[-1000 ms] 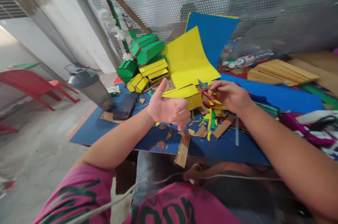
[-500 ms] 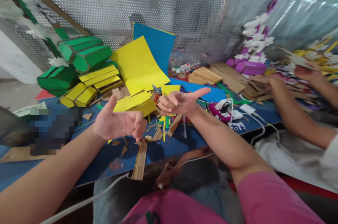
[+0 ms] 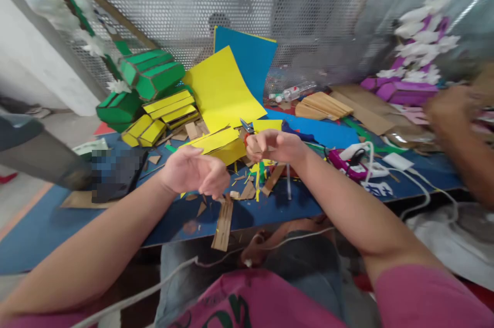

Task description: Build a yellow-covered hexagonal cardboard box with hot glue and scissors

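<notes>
My left hand (image 3: 196,172) hovers over the front of the blue table with its fingers curled in and the thumb folded over them. Whatever it may hold is hidden. Just below it, a corrugated cardboard strip (image 3: 223,227) sticks out past the table edge. My right hand (image 3: 277,145) is also closed, fingers bent towards the palm; I cannot make out anything in them. Right behind it are scissors with orange-red handles (image 3: 247,128), their blades pointing up and left. A yellow-covered cardboard piece (image 3: 219,145) lies between and behind both hands.
Yellow (image 3: 222,88) and blue sheets (image 3: 247,55) lean on the perforated metal wall. Green cardboard shapes (image 3: 154,74) are stacked left, near a dark blurred-out object (image 3: 119,173). Scraps (image 3: 247,190) litter the table. Right are a purple power strip (image 3: 349,166), white cables and a co-worker's arm (image 3: 461,132).
My left thumb has folded down from pointing up. My right thumb, stretched out before, has drawn in to the bent fingers. The view has swung left, and the co-worker's hands have shifted.
</notes>
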A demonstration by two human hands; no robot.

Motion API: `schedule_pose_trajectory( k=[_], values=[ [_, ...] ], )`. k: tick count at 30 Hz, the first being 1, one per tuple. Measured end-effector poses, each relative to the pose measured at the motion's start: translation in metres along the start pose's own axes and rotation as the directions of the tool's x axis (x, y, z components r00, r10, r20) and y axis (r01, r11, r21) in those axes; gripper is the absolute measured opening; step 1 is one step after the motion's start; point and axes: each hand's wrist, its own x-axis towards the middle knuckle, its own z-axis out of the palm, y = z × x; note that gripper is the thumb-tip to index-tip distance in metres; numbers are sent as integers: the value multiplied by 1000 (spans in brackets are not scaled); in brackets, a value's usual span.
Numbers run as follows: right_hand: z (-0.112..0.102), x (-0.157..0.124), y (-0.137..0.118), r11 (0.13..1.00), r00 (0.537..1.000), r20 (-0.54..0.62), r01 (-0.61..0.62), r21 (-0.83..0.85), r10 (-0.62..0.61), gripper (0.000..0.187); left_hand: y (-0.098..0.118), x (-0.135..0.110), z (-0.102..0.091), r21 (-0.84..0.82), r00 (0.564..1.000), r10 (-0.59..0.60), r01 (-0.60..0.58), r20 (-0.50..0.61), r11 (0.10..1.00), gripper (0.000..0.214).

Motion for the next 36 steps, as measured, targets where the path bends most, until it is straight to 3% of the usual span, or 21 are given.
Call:
schedule_pose_trajectory(
  k=[2,4,6,7,8,10,13,15,18,20,25,31,36],
  values=[
    [-1,2,0,999,967,-255,-21,-29,13,32,9,-4,-3,55,998,56,-54,-40,997,57],
    [-4,7,3,996,885,-466,-26,-90,-19,32,20,-9,-11,160,960,205,-176,-189,971,54],
    [-7,12,7,980,796,-600,-47,-196,-81,39,31,-14,-26,396,819,385,-215,-425,893,47],
    [-8,14,9,965,760,-639,-66,-252,-115,42,35,-17,-35,542,733,470,-165,-491,824,41],
    [-8,16,11,949,732,-666,-86,-302,-145,44,37,-20,-45,663,670,505,-24,-545,748,33],
    [-8,18,15,915,698,-689,-122,-384,-196,47,38,-26,-65,746,606,505,240,-615,621,29],
    [-5,19,18,865,684,-686,-162,-476,-249,46,35,-35,-89,699,659,308,480,-686,531,52],
    [-3,18,19,835,686,-678,-188,-518,-266,44,34,-39,-95,707,727,167,542,-666,454,65],
    [0,18,18,792,686,-664,-211,-573,-297,45,34,-39,-89,728,758,43,607,-651,318,78],
    [1,19,18,774,693,-648,-208,-598,-315,46,33,-36,-80,750,772,30,607,-635,264,85],
    [8,21,22,776,751,-594,-181,-604,-288,45,27,-27,-54,856,847,133,499,-514,134,90],
    [40,27,28,544,755,-546,-303,-782,-364,36,23,-18,-39,860,851,129,506,-509,62,90],
    [54,33,28,418,753,-464,-275,-866,-466,20,22,-17,-37,869,860,142,494,-490,6,88]
  ],
)
